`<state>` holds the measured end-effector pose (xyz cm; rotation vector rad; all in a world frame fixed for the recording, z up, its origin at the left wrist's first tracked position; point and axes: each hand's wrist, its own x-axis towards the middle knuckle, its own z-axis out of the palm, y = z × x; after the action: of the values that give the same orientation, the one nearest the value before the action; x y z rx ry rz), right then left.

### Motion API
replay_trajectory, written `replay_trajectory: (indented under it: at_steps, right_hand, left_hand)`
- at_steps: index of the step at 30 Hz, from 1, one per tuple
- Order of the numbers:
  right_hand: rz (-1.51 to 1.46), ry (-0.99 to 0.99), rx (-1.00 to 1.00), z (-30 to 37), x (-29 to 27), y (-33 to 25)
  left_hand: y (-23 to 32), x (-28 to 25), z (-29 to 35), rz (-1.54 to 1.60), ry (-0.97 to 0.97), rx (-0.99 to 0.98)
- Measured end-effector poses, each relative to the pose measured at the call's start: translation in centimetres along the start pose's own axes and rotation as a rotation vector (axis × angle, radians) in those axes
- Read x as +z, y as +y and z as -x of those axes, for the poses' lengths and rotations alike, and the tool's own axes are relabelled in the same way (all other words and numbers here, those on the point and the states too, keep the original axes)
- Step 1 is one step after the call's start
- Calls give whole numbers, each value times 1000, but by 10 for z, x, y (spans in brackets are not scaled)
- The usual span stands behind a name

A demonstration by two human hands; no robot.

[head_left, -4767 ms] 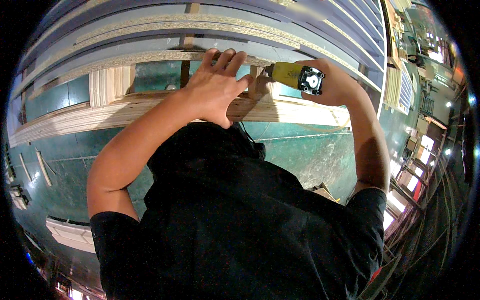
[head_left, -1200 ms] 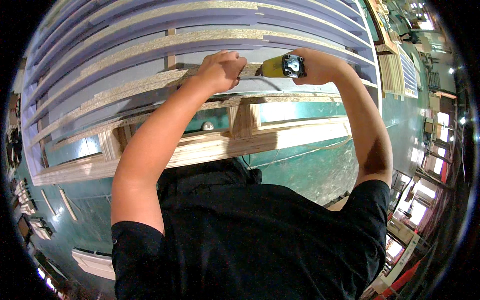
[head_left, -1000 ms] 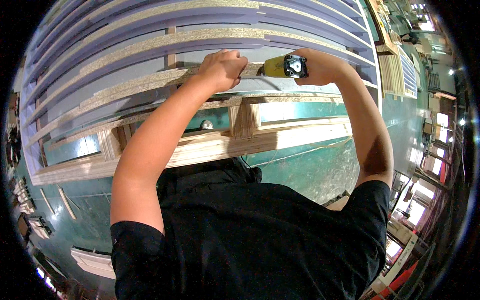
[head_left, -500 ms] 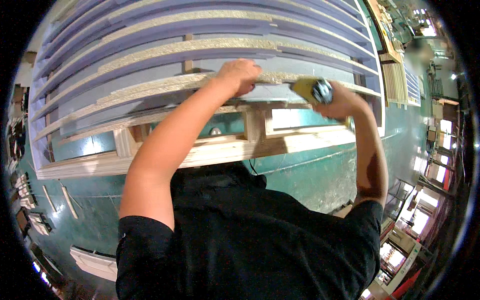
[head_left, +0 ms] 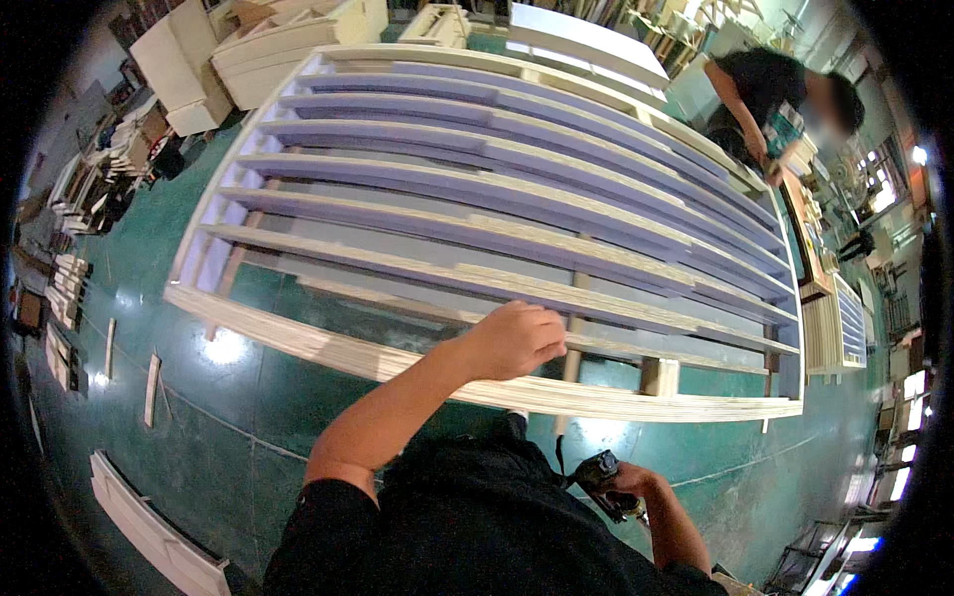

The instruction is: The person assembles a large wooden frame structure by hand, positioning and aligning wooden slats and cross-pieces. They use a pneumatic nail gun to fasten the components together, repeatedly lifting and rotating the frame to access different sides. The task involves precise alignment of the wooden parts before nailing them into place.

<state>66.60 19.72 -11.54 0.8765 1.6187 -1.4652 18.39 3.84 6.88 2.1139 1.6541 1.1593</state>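
Note:
A large wooden frame (head_left: 417,363) lies in front of me, crossed by several long slats (head_left: 556,288) with purple-grey sides and pale edges. My left hand (head_left: 517,341) is over its near part, just beyond the front rail, with the fingers curled in. What those fingers hold, if anything, is hidden. Low by my right side, on the near side of the rail, my right hand (head_left: 633,480) grips a dark handheld power tool (head_left: 599,475). Its exact kind does not show. A short wooden block (head_left: 660,376) stands against the front rail to the right.
Another person (head_left: 765,99) bends over the frame's far right corner. Wooden panels and boxes (head_left: 288,45) stand at the back left. A white panel (head_left: 586,50) lies beyond the frame. Wood strips (head_left: 152,389) and a white board (head_left: 154,526) lie on the green floor to the left.
My right hand has dropped with the tool from above the frame to beside my body. The view has shifted back, showing the whole frame and the other person.

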Motion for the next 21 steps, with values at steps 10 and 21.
replay_trajectory:
  at_steps: [10,21]
  right_hand:
    - [-126,240,279,-135,188,-13]
    - [-284,111,190,-311,296,-247]
  left_hand:
    - [79,-235,213,-49,254,105]
    - [77,-422,287,-280,398,-408]
